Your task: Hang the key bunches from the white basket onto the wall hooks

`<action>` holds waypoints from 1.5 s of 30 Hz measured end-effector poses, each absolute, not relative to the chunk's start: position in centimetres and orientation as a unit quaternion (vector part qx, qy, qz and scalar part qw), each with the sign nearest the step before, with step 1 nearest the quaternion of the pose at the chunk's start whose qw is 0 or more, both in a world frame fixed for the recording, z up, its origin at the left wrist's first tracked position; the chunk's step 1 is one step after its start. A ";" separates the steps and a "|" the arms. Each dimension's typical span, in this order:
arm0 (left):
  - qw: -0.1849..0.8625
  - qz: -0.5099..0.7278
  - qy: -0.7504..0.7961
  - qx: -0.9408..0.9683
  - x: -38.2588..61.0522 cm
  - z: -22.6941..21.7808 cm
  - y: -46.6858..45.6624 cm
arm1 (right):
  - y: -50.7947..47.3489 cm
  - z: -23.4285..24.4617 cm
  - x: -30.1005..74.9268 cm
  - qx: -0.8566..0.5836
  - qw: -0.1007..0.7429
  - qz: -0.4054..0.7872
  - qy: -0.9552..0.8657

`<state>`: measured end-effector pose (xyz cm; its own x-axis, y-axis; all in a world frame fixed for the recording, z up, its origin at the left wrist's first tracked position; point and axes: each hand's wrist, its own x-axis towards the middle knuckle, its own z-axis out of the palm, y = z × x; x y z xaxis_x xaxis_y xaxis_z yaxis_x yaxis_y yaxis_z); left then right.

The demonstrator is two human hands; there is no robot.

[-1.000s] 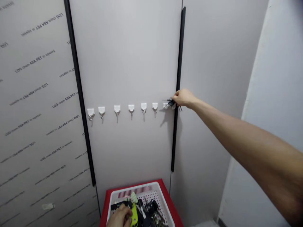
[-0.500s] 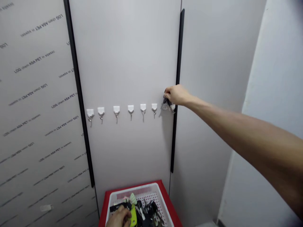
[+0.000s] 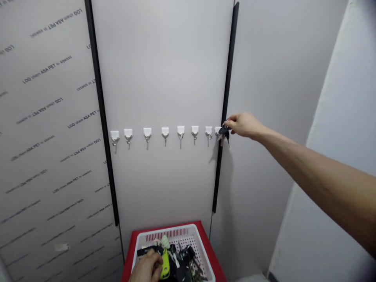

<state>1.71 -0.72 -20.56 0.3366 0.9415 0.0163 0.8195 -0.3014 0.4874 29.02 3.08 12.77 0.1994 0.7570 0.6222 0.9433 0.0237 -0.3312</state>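
Observation:
My right hand (image 3: 242, 124), its fingers pinched, holds a bunch of keys (image 3: 224, 132) with black heads. The keys dangle in front of the rightmost white hook (image 3: 217, 130), partly covering it; whether they touch it I cannot tell. Down in the white basket (image 3: 202, 250), my left hand (image 3: 148, 267) is closed with its fingertips on a yellow-green key holder (image 3: 165, 265). Around that hand lie black key fobs (image 3: 187, 254), a black strap (image 3: 143, 250) and loose metal keys.
Several more white adhesive hooks (image 3: 165, 132) run in a row across the pale cabinet door (image 3: 164, 70). Long black handles (image 3: 230, 62) edge the door on both sides. The basket stands on a red surface (image 3: 216, 266). A printed film covers the left panel (image 3: 55, 156).
My right hand has moved right with the keys, past the hook it was covering, to the last one. My left hand stays in the basket. The view has shifted slightly.

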 end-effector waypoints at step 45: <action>0.686 0.367 0.244 0.579 1.8 -4.3 2.1 | 2.2 -4.3 13.5 -0.275 0.427 0.642 -0.574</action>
<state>1.80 2.11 -4.28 0.6114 0.7862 0.0900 -0.2204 0.0600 0.9736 13.46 2.18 -4.29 -0.4831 0.8648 0.1371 -0.2325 0.0243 -0.9723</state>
